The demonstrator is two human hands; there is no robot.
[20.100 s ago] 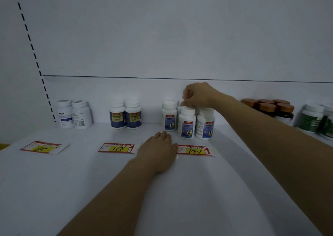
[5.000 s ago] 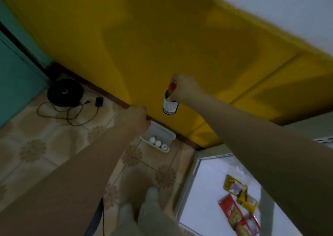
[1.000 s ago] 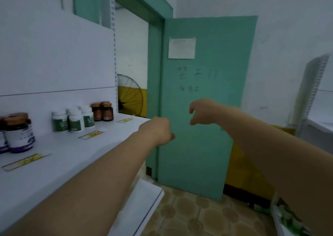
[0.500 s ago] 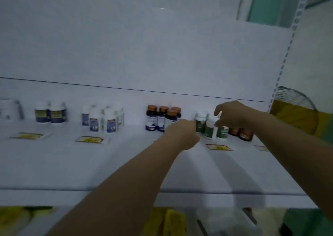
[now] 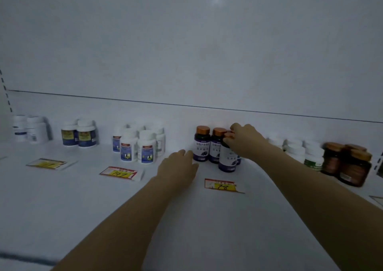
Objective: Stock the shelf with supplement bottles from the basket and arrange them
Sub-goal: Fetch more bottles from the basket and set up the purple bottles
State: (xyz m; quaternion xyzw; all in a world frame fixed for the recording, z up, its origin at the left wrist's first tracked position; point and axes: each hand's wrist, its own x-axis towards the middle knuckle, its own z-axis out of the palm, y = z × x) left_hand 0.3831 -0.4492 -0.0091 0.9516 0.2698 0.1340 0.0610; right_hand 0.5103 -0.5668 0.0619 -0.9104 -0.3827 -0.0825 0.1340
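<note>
Two bare forearms reach out over a white shelf, dimly lit, whose near half is bare. Farther in, the left hand lies palm down and flat on the surface, fingers loose, holding nothing, between a price tag marked 147 and another price tag. Beyond it the right hand is closed over the orange cap of a dark purple-labelled bottle standing upright on the shelf, in front of two matching bottles. Along the back stand groups of white bottles, blue-and-yellow-labelled ones, green-labelled ones and brown jars. Behind everything rises a plain white back panel bearing a faint reflection of a light.
</note>
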